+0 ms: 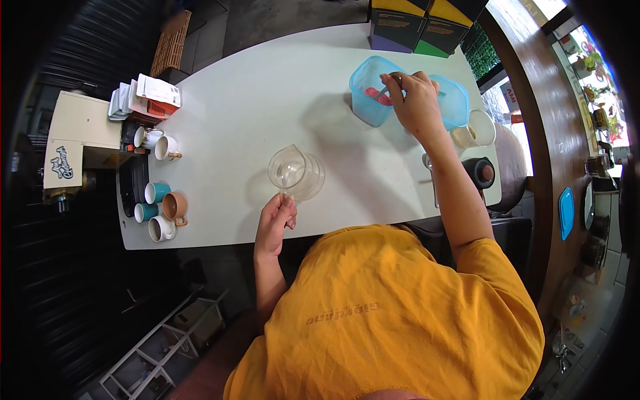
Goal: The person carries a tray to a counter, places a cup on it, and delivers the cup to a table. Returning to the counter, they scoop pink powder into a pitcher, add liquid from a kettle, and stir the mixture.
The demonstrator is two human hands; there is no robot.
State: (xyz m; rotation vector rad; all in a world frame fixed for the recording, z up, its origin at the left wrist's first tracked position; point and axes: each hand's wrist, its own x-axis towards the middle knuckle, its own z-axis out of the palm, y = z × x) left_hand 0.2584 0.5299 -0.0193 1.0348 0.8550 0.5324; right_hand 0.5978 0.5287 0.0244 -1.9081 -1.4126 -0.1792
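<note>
My left hand [275, 219] is closed round the handle of a clear glass jug [293, 172] with a pouring lip. It is low over or on the white table, and nothing shows inside it. My right hand [415, 101] reaches over a translucent blue plastic tub [369, 112], where something pink or red lies. Its fingers pinch a slim, spoon-like utensil [382, 94] that dips toward the pink contents; the utensil's tip is hard to make out. Partly behind my right wrist is a second blue tub [455, 105]. Close by, a whitish translucent cup [481, 128] appears tilted.
Several mugs [175, 206] line the left side of the white table [233, 120], near a cream-coloured machine [83, 127] and packets [158, 93]. Dark boxes [398, 30] stand at the far edge. A black kettle-like item [477, 172] sits right of my forearm. A wooden counter [567, 147] runs alongside.
</note>
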